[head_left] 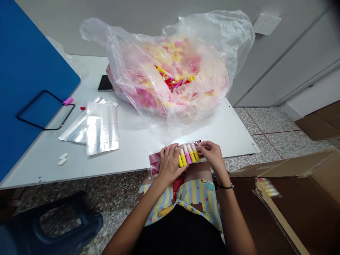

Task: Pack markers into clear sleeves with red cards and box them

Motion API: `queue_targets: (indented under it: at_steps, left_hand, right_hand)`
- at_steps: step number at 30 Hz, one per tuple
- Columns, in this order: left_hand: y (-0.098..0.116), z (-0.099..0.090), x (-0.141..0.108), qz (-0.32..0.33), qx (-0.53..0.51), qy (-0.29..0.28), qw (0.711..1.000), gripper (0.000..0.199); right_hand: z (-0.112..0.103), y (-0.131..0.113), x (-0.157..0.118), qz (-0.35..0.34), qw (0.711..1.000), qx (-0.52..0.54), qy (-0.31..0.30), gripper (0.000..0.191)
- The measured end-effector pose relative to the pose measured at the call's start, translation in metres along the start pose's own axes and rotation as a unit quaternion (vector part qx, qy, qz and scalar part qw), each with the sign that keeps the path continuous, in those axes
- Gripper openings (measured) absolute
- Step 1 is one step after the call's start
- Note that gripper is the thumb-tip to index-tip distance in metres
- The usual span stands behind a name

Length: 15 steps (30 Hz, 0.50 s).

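Note:
A flat clear plastic packet (154, 165) lies at the table's front edge, over my lap. Inside it are a dark red card and a row of short white sticks with yellow and pink ends (188, 158). My left hand (170, 163) grips the packet's middle, fingers bent over the top and thumb along the lower edge. At the packet's right end, the thumb and fingertips of my right hand (211, 153) pinch the plastic. Part of the card is hidden under my left hand.
Behind the packet stands a big clear bag (212, 76) of small coloured pieces. Flat clear sleeves (103, 129), a phone (105, 83), two white pieces (62, 162) and a black wire frame (31, 123) lie leftward. A cardboard box (294, 164) containing another packet (268, 187) sits at right.

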<state>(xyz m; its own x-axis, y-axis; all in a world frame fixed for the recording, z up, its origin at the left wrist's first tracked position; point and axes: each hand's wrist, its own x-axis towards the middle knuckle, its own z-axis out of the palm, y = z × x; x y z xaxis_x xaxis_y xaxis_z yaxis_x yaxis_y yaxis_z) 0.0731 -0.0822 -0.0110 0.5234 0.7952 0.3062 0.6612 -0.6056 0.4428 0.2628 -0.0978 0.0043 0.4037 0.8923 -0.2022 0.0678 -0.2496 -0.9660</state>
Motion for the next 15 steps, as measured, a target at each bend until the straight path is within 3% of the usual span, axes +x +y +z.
queue_targets:
  at_steps: [5,15]
  left_hand:
    - [-0.002,-0.001,0.008,0.013,0.020,-0.063,0.998,0.075]
    - [0.007,0.002,0.028,0.054,0.119,-0.131,0.983,0.078]
  right_hand:
    - [-0.006,0.017,0.000,-0.008,0.998,-0.057,-0.006,0.025]
    - [0.009,0.026,-0.014,-0.098,0.984,-0.113,0.095,0.021]
